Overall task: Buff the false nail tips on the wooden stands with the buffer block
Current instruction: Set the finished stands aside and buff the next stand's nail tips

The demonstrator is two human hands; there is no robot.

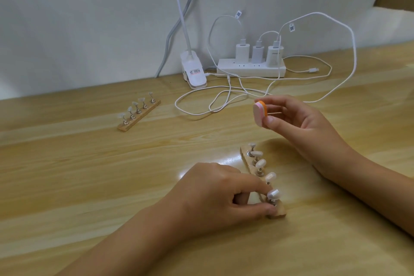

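- Head view: near stand (279, 212) lies on the table (89, 175), five nail tips on pegs; landmark for all below.
- Left hand (215, 190) sits at the stand's near end, fingers (257, 208) pinched round the base of the nearest tip (273, 194).
- Right hand (298, 119) hovers above and beyond the stand's far end, fingers closed on the buffer block (259, 113), clear of every tip.
- Second stand (139, 112) sits well apart, far left of the near stand, untouched by either hand.
- Progress: cannot tell which tips are buffed; no contact now. Judging by this, much of the work remains.
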